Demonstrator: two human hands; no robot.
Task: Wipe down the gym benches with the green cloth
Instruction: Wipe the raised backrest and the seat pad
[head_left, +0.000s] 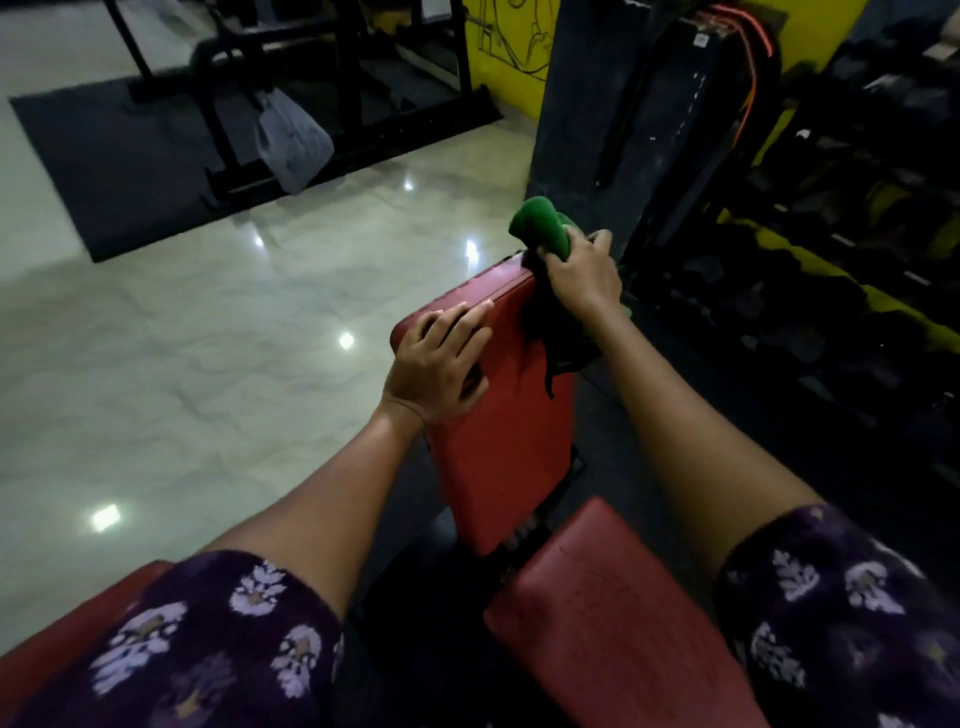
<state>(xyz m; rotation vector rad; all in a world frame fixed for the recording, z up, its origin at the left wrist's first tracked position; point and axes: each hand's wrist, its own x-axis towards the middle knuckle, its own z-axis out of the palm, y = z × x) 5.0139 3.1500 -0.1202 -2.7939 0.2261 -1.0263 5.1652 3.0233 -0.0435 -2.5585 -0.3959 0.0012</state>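
Note:
A red padded bench backrest stands tilted up in the middle of the view, with its red seat pad below at the front. My right hand grips the bunched green cloth at the backrest's far top corner. My left hand rests on the backrest's left top edge, fingers spread flat over the pad. A dark part of the cloth hangs down the right side of the backrest under my right wrist.
A shiny pale tiled floor lies to the left. A black machine frame on a dark mat stands at the back left with a grey bag hanging on it. Dark racks and a yellow wall crowd the right.

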